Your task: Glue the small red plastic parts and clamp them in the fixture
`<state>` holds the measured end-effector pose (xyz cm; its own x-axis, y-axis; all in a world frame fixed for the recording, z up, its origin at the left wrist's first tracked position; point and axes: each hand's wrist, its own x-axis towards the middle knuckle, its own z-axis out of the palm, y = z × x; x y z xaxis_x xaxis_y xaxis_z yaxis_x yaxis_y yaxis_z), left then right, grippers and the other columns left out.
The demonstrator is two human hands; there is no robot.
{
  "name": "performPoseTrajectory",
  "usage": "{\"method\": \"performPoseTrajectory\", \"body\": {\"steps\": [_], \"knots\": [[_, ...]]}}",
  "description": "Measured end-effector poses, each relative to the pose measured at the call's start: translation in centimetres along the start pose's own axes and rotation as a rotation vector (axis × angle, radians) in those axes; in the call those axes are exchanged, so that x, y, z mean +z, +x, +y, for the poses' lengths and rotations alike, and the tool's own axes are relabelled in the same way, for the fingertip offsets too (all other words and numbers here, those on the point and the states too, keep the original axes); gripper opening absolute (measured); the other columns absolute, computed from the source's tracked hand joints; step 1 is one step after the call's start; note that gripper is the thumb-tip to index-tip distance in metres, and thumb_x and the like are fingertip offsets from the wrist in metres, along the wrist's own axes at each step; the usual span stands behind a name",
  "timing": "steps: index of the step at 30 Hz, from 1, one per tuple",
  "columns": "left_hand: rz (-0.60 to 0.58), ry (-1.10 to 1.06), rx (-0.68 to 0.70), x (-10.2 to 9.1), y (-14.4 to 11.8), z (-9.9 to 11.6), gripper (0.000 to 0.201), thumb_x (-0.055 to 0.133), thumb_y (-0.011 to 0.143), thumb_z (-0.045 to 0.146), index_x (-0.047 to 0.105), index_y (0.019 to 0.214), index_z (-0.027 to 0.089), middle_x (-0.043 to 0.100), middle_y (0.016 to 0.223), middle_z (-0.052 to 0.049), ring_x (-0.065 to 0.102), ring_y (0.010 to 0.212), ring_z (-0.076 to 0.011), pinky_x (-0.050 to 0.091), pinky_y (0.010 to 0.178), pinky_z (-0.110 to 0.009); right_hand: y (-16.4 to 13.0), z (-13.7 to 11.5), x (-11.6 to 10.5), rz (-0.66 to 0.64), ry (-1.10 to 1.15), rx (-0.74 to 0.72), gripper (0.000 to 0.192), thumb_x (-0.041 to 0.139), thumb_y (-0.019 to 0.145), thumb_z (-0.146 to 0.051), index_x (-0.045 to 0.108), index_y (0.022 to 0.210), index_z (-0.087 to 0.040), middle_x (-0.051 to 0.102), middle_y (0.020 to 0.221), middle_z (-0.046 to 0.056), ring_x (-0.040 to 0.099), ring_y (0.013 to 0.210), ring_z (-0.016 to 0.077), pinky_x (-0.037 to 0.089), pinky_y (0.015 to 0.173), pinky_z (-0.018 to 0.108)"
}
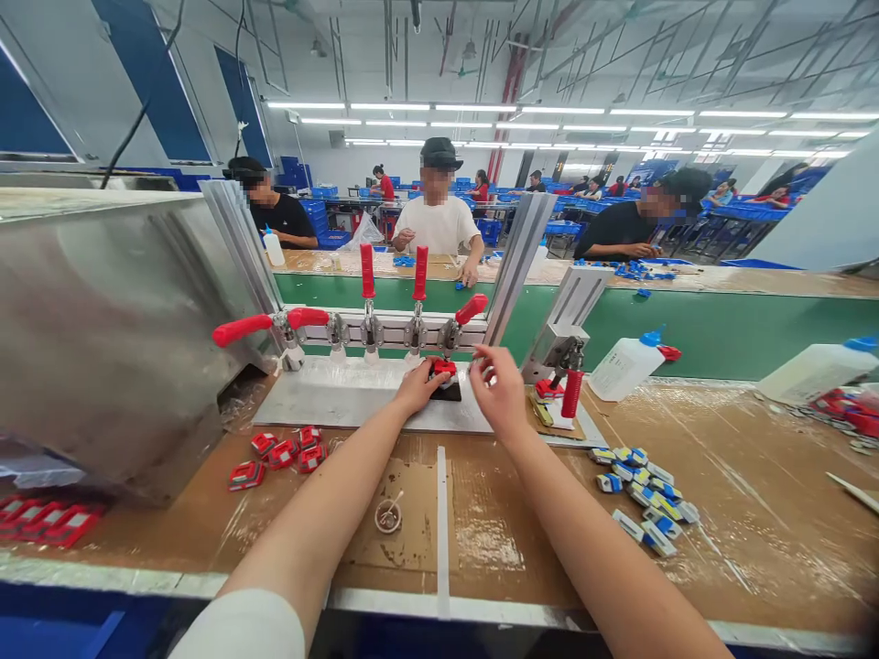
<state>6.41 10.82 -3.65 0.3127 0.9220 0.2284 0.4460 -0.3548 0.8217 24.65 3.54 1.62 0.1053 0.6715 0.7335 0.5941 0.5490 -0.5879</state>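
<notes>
Nearest the bench edge, a small round dish [388,517] with a stick in it sits on the taped brown bench [721,513], between the person's two forearms. To the left of them lies a cluster of red parts [285,453], to the right a heap of blue and white parts [645,494], both well apart from the hands. Further in, both hands meet over the metal jig plate [330,398]. The left hand [417,386] has its fingertips pressed down on a small red part [444,369] seated on a dark pad under the rightmost toggle clamp [461,320] in the row; the fingers look closed together on it, though from here I can't quite tell whether they pinch it or only steady it. The right hand [500,389] hovers just beside it, fingers loosely curled, thumb and forefinger held close as if pinching something very small, which I cannot make out. I'd judge the step in hand is seating the red part in its nest; the next move would call for keeping it square while that clamp's red handle is thrown. Beyond, a white squeeze bottle [628,364] lies on its side by the green conveyor [721,329], and other people work at the far table.
</notes>
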Motion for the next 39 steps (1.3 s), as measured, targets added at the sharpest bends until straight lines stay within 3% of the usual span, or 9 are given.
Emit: {"method": "performPoseTrajectory", "body": {"steps": [2, 4, 8, 12, 18, 26, 31, 36, 39], "knots": [[-0.011, 0.035, -0.017, -0.1, -0.1, 0.2, 0.047, 0.058, 0.098, 0.054, 0.060, 0.135, 0.025, 0.072, 0.134, -0.009, 0.065, 0.125, -0.0310, 0.045, 0.114, -0.048, 2.8, -3.0, -1.3, 0.142, 0.043, -0.068, 0.044, 0.061, 0.098, -0.035, 0.058, 0.140, -0.024, 0.065, 0.132, 0.013, 0.063, 0.080, 0.0183, 0.055, 0.069, 0.034], [-0.026, 0.057, -0.024, -0.2, -0.1, 0.4, 0.047, 0.056, 0.099, 0.053, 0.058, 0.138, 0.026, 0.072, 0.135, -0.008, 0.064, 0.125, -0.0304, 0.044, 0.114, -0.047, 5.9, -5.3, -1.7, 0.098, 0.090, -0.098, 0.059, 0.067, 0.096, -0.042, 0.048, 0.150, -0.026, 0.062, 0.140, 0.012, 0.063, 0.079, 0.0172, 0.055, 0.068, 0.033], [-0.046, 0.081, -0.012, -0.4, -0.3, 0.7, 0.046, 0.054, 0.101, 0.052, 0.056, 0.140, 0.027, 0.072, 0.135, -0.007, 0.065, 0.125, -0.0296, 0.042, 0.116, -0.046, 8.3, -7.1, -1.2, -0.061, 0.070, -0.116, 0.034, 0.056, 0.104, -0.052, 0.064, 0.121, -0.024, 0.075, 0.108, 0.005, 0.067, 0.089, 0.0195, 0.054, 0.086, 0.035], [-0.036, 0.084, 0.016, -0.2, -0.3, 0.9, 0.043, 0.055, 0.101, 0.050, 0.058, 0.136, 0.025, 0.072, 0.134, -0.008, 0.065, 0.126, -0.0317, 0.040, 0.118, -0.048, 4.6, -6.5, -0.8, -0.072, 0.117, -0.183, 0.027, 0.049, 0.107, -0.049, 0.060, 0.106, -0.023, 0.072, 0.112, 0.009, 0.068, 0.106, 0.0227, 0.053, 0.099, 0.039], [-0.009, 0.070, 0.031, 0.2, -0.4, 0.8, 0.041, 0.059, 0.099, 0.050, 0.060, 0.134, 0.027, 0.072, 0.136, -0.006, 0.064, 0.130, -0.0297, 0.038, 0.120, -0.042, 0.1, -4.0, -0.5, -0.114, 0.146, -0.288, 0.014, 0.053, 0.106, -0.034, 0.054, 0.116, -0.025, 0.064, 0.137, 0.016, 0.058, 0.136, 0.0279, 0.046, 0.115, 0.053], [-0.023, 0.086, 0.032, 0.4, -0.4, 1.0, 0.038, 0.059, 0.100, 0.050, 0.063, 0.128, 0.025, 0.075, 0.126, -0.005, 0.067, 0.124, -0.0298, 0.038, 0.119, -0.042, -3.1, 0.1, 0.4, -0.259, -0.057, -0.387, 0.019, 0.063, 0.099, -0.034, 0.055, 0.113, -0.025, 0.058, 0.144, 0.018, 0.058, 0.133, 0.0316, 0.052, 0.104, 0.053], [-0.046, 0.135, 0.037, 0.5, -0.5, 0.6, 0.039, 0.055, 0.103, 0.050, 0.061, 0.132, 0.024, 0.074, 0.132, -0.006, 0.066, 0.127, -0.0294, 0.038, 0.120, -0.043, -4.1, 2.6, 1.8, -0.278, -0.230, -0.425, 0.016, 0.050, 0.104, -0.033, 0.061, 0.110, -0.023, 0.062, 0.142, 0.016, 0.060, 0.122, 0.0313, 0.047, 0.102, 0.052], [-0.096, 0.164, 0.055, 0.4, -0.5, 1.3, 0.047, 0.051, 0.105, 0.047, 0.055, 0.144, 0.020, 0.069, 0.140, -0.013, 0.065, 0.129, -0.0286, 0.047, 0.113, -0.040, -4.3, 2.5, 2.1, -0.406, -0.516, -0.434, 0.027, 0.050, 0.105, -0.039, 0.067, 0.116, -0.022, 0.055, 0.156, 0.015, 0.056, 0.119, 0.0354, 0.043, 0.099, 0.053], [-0.144, 0.240, 0.055, -1.8, -2.1, 2.1, 0.050, 0.059, 0.101, 0.043, 0.057, 0.144, 0.017, 0.066, 0.144, -0.018, 0.064, 0.130, -0.0300, 0.050, 0.109, -0.039, -4.1, 1.2, 1.4, -0.410, -0.539, -0.436, 0.030, 0.048, 0.106, -0.040, 0.069, 0.120, -0.023, 0.056, 0.156, 0.013, 0.054, 0.119, 0.0365, 0.041, 0.098, 0.053]]}}
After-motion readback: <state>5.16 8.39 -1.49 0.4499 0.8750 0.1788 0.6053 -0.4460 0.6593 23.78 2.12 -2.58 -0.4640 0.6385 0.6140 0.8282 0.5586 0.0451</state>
